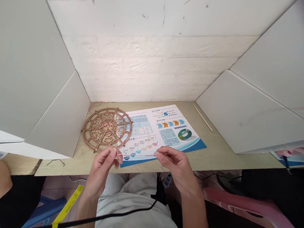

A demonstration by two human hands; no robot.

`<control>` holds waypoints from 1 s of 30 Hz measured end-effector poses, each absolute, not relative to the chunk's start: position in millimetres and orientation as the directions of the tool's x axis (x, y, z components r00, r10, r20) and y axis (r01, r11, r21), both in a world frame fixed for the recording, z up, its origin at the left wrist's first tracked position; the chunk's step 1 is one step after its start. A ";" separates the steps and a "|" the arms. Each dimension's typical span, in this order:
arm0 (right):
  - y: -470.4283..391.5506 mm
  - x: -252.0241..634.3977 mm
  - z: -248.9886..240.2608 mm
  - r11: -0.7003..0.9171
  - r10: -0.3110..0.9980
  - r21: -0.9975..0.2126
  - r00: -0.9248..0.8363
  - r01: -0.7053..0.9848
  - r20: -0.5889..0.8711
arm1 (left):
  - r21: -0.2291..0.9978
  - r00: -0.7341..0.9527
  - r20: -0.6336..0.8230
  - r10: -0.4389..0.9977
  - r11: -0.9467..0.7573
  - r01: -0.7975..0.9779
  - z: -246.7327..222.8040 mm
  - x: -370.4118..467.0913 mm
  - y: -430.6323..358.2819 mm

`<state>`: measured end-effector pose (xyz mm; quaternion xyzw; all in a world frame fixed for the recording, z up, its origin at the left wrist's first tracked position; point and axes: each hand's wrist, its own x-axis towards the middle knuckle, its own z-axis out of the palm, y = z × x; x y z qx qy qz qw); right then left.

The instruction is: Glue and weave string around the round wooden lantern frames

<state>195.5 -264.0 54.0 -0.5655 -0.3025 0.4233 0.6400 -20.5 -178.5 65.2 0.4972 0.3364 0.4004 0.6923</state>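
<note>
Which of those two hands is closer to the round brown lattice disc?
The left hand, by the near edge of the lattice disc. The right hand pinches the same thin thread, but farther to the right, away from the disc.

left hand [103, 166], right hand [178, 165], fingers [112, 153] together

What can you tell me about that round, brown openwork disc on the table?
The round, brown openwork disc looks wooden, though its material is uncertain. It has concentric rings, radiating spokes, scrolled tan ornaments around a patterned centre, and small knobs along its rim. It lies flat on the left of the pale, wood-look tabletop, its right side overlapping the white-and-blue printed paper sheet. The bare left hand is near its closest edge; contact is unclear.
</note>
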 end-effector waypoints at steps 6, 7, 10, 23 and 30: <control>-260.9 190.6 57.7 0.032 0.895 -0.942 0.430 -0.334 -0.122 | 0.964 0.440 -0.085 0.894 0.186 -0.191 59.0 -19.6 -181.7; -260.3 189.6 58.7 0.039 0.900 -0.931 0.419 -0.362 -0.125 | 0.967 0.436 -0.084 0.896 0.178 -0.181 58.7 -18.7 -182.5; -258.3 186.9 60.5 0.058 0.911 -0.898 0.391 -0.436 -0.131 | 0.971 0.427 -0.074 0.901 0.162 -0.174 58.3 -15.1 -184.9; -264.3 187.3 62.3 0.021 0.949 -0.869 0.285 -0.494 -0.139 | 0.904 0.397 -0.150 0.905 0.288 -0.316 58.8 -8.8 -186.5; -268.0 181.6 59.8 -0.003 0.971 -0.927 0.220 -0.375 -0.092 | 0.948 0.278 -0.142 0.950 0.212 -0.239 54.9 -21.1 -170.8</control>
